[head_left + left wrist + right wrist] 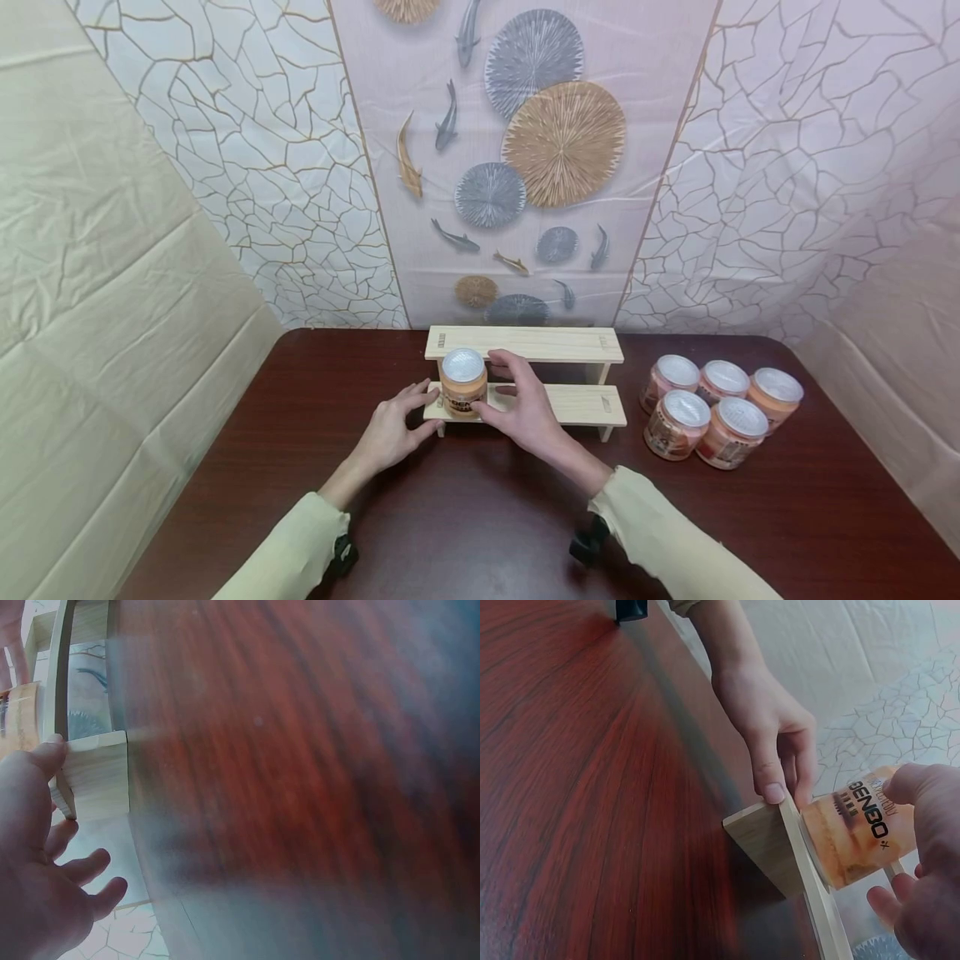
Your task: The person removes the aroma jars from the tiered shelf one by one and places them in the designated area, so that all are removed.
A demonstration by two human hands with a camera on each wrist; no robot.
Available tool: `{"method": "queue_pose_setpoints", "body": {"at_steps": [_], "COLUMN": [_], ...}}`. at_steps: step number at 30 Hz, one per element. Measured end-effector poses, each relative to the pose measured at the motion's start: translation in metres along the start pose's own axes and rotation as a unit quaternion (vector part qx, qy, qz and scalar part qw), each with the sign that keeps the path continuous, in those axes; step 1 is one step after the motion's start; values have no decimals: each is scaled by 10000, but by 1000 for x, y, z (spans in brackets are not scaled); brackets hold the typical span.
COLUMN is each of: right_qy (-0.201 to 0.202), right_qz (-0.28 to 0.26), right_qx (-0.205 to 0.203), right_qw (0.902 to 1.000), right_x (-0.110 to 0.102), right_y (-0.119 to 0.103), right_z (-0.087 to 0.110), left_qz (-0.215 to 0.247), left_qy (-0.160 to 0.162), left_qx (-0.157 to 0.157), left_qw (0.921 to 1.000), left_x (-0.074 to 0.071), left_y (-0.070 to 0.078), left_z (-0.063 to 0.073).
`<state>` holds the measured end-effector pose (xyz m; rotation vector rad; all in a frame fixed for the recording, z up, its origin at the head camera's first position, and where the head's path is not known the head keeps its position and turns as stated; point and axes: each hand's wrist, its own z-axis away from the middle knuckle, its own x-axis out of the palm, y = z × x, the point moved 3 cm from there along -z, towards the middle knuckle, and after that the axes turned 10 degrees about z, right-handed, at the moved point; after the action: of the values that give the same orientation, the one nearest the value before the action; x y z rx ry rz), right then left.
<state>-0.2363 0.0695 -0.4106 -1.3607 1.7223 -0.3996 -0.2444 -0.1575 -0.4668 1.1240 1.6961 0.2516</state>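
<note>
An orange jar (463, 390) with a silvery lid and a "BENBO" label stands upright at the left end of the lower step of a two-tier wooden shelf (558, 402). My right hand (528, 408) holds this jar from the right, thumb on its front and curled fingers toward its far side. In the right wrist view, the thumb lies against the jar's label (866, 817). My left hand (392, 427) grips the left end of the lower board, its thumb at the front edge (774, 793) and its other fingers round the end.
Several similar jars (677, 423) with silvery lids stand grouped on the dark reddish table (480, 525), right of the shelf. The upper step (525, 342) rises behind the lower one. A patterned cloth backdrop (517, 250) hangs behind the table, with beige cloth (112, 292) at the left side.
</note>
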Motion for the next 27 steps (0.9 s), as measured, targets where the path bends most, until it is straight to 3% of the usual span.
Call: {"method": "queue_pose_setpoints", "body": {"at_steps": [7,18,27], "right_qy": [-52,-51,17], "right_qz": [270,40,235], "right_qx": [40,85,232], "right_qw": [9996,9999,9995], "right_x": [7,16,20], "right_y": [-1,1,-1], "right_z": [-3,-7,-11], "left_qz": [54,68,41], "left_qy": [24,57,-19], "left_qx": [9,103,-20], "left_qw": [10000,9999,10000], "left_x": [0,0,0], "left_y": [-1,0,-1], "left_z": [0,1,-1]}}
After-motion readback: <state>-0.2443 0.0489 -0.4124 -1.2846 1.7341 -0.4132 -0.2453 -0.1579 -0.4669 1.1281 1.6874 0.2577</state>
